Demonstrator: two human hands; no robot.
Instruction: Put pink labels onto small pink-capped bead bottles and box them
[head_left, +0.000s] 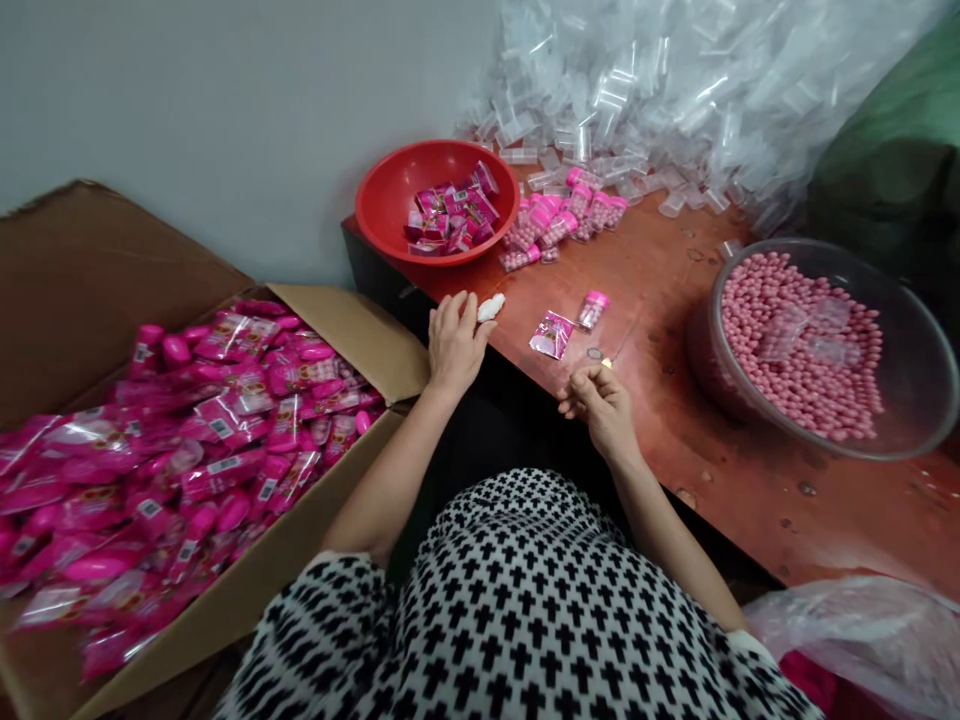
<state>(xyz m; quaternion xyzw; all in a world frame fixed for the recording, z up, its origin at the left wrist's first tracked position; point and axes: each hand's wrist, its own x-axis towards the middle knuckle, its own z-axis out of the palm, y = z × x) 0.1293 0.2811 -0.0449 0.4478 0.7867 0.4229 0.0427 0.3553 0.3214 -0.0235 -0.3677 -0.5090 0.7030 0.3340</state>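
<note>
Head: left hand beside white wad, right hand curled.

Crumpled white wad touching the left grip's fingertips, flat pink packet just beyond the right grip, clear pink-capped tube of pink beads lying beside the packet

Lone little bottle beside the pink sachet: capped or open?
Capped. The bottle has a pink cap on its far end, and it lies on its side on the table, next to the sachet.
</note>
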